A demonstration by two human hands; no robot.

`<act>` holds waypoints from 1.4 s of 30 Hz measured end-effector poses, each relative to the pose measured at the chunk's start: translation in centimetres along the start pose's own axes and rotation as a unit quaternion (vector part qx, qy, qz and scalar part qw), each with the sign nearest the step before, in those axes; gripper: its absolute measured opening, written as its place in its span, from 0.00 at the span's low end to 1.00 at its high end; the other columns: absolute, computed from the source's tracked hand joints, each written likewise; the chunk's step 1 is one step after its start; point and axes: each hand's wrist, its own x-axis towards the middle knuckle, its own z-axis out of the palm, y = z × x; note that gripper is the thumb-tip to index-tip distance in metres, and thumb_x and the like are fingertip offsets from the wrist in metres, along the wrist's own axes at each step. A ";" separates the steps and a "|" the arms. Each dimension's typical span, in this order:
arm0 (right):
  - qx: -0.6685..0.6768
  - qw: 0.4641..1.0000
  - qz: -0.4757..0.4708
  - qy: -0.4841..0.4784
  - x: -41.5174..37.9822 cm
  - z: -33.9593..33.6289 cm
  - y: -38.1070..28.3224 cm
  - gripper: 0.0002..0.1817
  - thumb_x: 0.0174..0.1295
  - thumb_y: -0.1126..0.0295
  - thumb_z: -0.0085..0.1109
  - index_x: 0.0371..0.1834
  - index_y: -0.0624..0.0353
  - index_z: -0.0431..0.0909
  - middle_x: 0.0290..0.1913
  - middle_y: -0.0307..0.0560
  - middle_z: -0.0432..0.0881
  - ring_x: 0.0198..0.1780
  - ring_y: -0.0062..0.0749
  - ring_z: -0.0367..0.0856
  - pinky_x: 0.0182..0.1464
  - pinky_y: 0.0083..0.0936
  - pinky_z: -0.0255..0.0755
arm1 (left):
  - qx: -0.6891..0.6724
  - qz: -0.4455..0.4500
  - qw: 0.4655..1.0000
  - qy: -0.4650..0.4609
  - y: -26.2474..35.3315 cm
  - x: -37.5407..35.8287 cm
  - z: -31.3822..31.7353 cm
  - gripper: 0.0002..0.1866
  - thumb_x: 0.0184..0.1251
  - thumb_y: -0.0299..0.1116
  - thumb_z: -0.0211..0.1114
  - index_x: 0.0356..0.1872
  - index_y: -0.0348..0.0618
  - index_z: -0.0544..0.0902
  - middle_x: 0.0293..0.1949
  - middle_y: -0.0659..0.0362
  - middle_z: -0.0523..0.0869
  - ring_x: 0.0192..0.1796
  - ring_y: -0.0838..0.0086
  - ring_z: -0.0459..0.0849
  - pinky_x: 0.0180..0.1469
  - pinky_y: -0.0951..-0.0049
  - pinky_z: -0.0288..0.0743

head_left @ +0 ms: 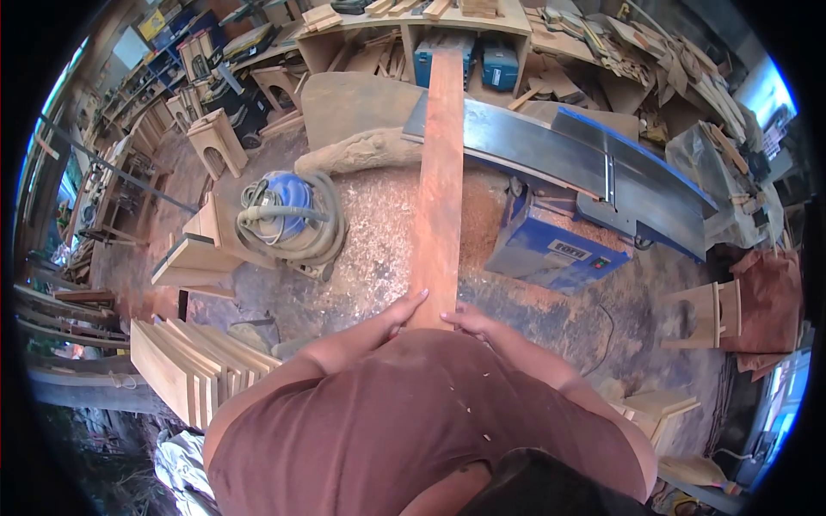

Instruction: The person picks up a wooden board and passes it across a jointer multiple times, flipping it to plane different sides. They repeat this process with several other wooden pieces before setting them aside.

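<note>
A long reddish-brown wooden plank [440, 189] stretches straight out from my body, its near end close against my shirt. My left hand [402, 313] grips the plank's left edge, thumb lying on the upper face. On the opposite edge my right hand [470, 322] holds it in the same way, thumb on top. The other fingers of both hands are hidden beneath the board. Toward its far end, the plank overlaps the left tip of the metal bed of a blue jointer [533, 155] in this view.
A vacuum cleaner [291, 211] with a coiled hose stands left of the plank, beside a rough log [361, 151]. Wood shavings [374, 236] cover the floor. Stacked boards [194, 365] lean at my left. Behind stands a wooden workbench [508, 19] with teal cases [500, 67] underneath.
</note>
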 end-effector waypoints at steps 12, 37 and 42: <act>-0.117 0.979 -0.018 0.165 0.9 4.6 -0.8 0.40 0.55 0.61 0.76 0.67 0.67 0.68 0.58 0.57 0.81 0.57 0.39 0.82 0.60 0.34 0.74 | -0.053 0.077 0.995 -0.048 10.1 14.2 -6.3 0.26 0.76 0.51 0.55 0.55 0.35 0.79 0.51 0.52 0.86 0.52 0.66 0.85 0.56 0.64 0.78; -0.074 0.948 -0.051 0.304 -14.7 3.9 1.8 0.42 0.39 0.75 0.83 0.61 0.66 0.72 0.53 0.44 0.83 0.54 0.26 0.80 0.58 0.28 0.75 | -0.231 0.004 0.941 -0.249 9.1 17.2 -2.6 0.46 0.69 0.73 0.43 0.75 0.47 0.60 0.74 0.55 0.67 0.75 0.59 0.63 0.75 0.50 0.57; -0.076 0.932 -0.031 0.352 -18.6 6.6 2.1 0.38 0.37 0.76 0.83 0.57 0.64 0.76 0.50 0.41 0.84 0.52 0.24 0.81 0.57 0.28 0.75 | -0.309 0.013 0.923 -0.228 11.8 20.2 -2.8 0.48 0.66 0.76 0.42 0.76 0.50 0.59 0.75 0.54 0.64 0.76 0.59 0.61 0.75 0.45 0.52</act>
